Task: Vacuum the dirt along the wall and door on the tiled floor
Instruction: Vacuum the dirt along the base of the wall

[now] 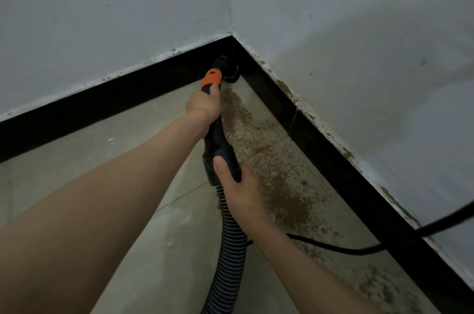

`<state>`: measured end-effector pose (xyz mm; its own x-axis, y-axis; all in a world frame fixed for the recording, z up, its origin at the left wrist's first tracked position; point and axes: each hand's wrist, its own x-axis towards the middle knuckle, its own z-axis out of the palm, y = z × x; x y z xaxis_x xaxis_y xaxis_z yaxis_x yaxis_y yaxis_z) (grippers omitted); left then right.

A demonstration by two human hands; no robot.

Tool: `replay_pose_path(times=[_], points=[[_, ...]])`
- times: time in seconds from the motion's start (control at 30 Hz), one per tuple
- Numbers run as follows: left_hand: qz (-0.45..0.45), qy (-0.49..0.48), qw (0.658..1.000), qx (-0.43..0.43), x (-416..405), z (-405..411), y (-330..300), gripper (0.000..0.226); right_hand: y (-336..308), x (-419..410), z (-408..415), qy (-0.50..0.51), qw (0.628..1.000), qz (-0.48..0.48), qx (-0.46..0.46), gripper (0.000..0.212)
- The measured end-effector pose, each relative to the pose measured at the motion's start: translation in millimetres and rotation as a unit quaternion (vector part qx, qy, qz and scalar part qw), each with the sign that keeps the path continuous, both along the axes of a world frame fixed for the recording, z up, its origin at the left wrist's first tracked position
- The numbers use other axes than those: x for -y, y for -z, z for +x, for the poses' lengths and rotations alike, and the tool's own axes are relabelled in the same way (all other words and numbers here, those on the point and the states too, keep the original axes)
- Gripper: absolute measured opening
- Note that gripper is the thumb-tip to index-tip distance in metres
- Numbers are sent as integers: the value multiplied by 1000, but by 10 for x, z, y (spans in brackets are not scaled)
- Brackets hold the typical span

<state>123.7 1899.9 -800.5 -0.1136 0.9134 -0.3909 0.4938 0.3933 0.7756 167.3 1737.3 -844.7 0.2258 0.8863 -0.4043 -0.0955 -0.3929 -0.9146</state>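
A black vacuum wand [218, 139] with an orange collar [211, 79] points into the corner where two white walls meet. Its round brush nozzle [229, 68] sits at the foot of the black skirting [333, 154]. My left hand [204, 106] grips the wand just below the orange collar. My right hand [239, 190] holds the wand's thick lower end where the ribbed hose [228, 257] joins. Brown dirt [284, 185] lies scattered on the grey tiles along the right wall, from the corner back toward me.
A black power cable [359, 251] crosses the floor and rises off the right edge, over the skirting. The left wall's skirting [89, 111] runs to the left edge. The tiles [128, 149] on the left look free of dirt. No door is in view.
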Motion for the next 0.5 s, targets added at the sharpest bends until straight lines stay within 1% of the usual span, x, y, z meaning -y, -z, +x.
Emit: replay_pose_path(times=[0.17,0.27,0.37,0.5], points=[[14,1,1000,-27,-51,33,-63,53,-103,-34,27,-17,1000,-10,-10,49],[17,5,999,-27,-59,11,-143,55,-208,-36,20,-15,999,-14,-32,46],[4,5,1000,13,-41,-64,-200,54,-314,12,-17,-29,999,-10,-31,43],[-24,7,999,46,-6,-113,-322,58,-446,37,-70,-30,999,-5,-36,47]])
